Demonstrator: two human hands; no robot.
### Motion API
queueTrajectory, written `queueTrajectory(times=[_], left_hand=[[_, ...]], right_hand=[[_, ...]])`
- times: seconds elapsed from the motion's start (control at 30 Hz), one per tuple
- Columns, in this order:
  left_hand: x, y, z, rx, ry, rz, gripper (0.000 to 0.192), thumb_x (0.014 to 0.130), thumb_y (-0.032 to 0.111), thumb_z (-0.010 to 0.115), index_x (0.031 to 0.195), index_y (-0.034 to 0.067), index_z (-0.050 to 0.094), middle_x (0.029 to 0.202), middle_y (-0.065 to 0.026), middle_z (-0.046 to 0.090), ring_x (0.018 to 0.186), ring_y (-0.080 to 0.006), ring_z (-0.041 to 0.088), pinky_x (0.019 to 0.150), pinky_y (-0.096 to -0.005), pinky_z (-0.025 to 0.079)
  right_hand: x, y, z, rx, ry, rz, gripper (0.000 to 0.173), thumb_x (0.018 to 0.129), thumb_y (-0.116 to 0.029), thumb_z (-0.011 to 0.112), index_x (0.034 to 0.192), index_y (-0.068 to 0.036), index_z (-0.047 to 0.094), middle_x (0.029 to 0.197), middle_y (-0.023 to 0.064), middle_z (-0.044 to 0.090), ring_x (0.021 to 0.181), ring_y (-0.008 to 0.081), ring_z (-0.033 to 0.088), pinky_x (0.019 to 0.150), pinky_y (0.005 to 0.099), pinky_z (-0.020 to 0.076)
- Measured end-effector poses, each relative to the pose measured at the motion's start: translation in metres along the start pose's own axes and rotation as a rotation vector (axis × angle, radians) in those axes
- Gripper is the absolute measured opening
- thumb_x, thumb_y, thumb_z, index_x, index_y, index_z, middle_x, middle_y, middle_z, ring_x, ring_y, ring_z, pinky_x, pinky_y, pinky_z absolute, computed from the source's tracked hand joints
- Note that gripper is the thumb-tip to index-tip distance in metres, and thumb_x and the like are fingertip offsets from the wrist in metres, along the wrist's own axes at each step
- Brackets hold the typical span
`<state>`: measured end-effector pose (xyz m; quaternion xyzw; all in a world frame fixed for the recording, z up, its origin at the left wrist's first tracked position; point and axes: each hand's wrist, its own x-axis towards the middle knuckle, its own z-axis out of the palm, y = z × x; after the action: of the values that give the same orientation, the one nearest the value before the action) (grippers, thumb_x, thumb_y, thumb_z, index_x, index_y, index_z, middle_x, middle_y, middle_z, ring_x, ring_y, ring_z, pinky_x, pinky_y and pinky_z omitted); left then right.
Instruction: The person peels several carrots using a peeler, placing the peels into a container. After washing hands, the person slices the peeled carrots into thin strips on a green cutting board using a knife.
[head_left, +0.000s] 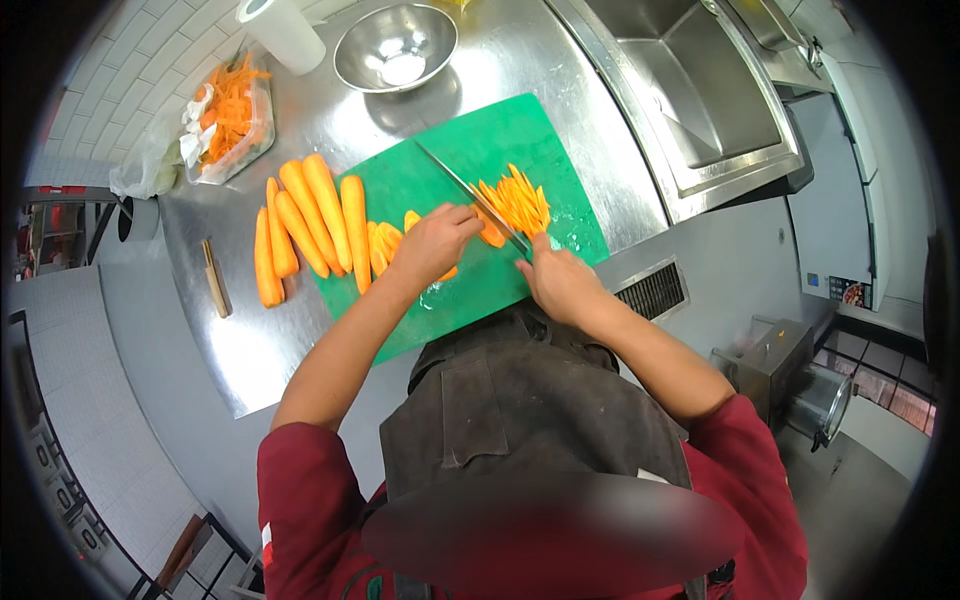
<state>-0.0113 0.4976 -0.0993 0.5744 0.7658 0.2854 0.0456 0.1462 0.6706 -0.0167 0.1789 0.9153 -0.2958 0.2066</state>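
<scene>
My right hand (562, 277) grips a kitchen knife (454, 176) by its handle, mostly hidden in the fist. Its blade slants up and left across a green cutting board (480, 142). With fingers bent, my left hand (444, 238) holds carrot slices (491, 229) against the board, just left of the blade. A pile of carrot sticks (517, 201) lies on the blade's other side. More cut carrot slices (381, 244) rest left of my left hand, partly behind the wrist. Several peeled whole carrots (307, 217) lie side by side at the board's left edge, some on the steel counter.
A steel bowl (396, 49) stands behind the board, near a paper roll (283, 34). At the back left, a clear plastic tub (232, 124) holds carrot peelings. A peeler-like tool (214, 279) lies on the steel counter (255, 356). To the right is a sink (697, 97).
</scene>
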Motion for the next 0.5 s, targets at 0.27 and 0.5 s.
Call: queueTrajectory(times=[0.27,0.5], left_hand=[[0.004,0.001,-0.002,0.019,-0.049,-0.005,0.018,0.084,0.003,0.067,0.101,0.005,0.071,0.103,-0.0063,0.069,0.097,-0.0284,0.065,0.083,-0.0387,0.055],[0.006,0.001,-0.001,0.002,0.018,0.02,0.018,0.084,0.003,0.067,0.101,0.005,0.071,0.102,-0.0063,0.068,0.097,-0.0279,0.065,0.083,-0.0382,0.055]], right_hand=[[0.002,0.006,0.012,0.02,0.031,0.021,0.037,0.106,-0.028,0.055,0.112,0.007,0.045,0.085,0.0346,0.07,0.085,0.0539,0.069,0.075,0.0614,0.0541],[-0.008,0.012,0.028,0.013,0.044,0.047,0.034,0.106,-0.027,0.055,0.11,0.006,0.046,0.083,0.0334,0.07,0.081,0.054,0.069,0.074,0.0606,0.0549]])
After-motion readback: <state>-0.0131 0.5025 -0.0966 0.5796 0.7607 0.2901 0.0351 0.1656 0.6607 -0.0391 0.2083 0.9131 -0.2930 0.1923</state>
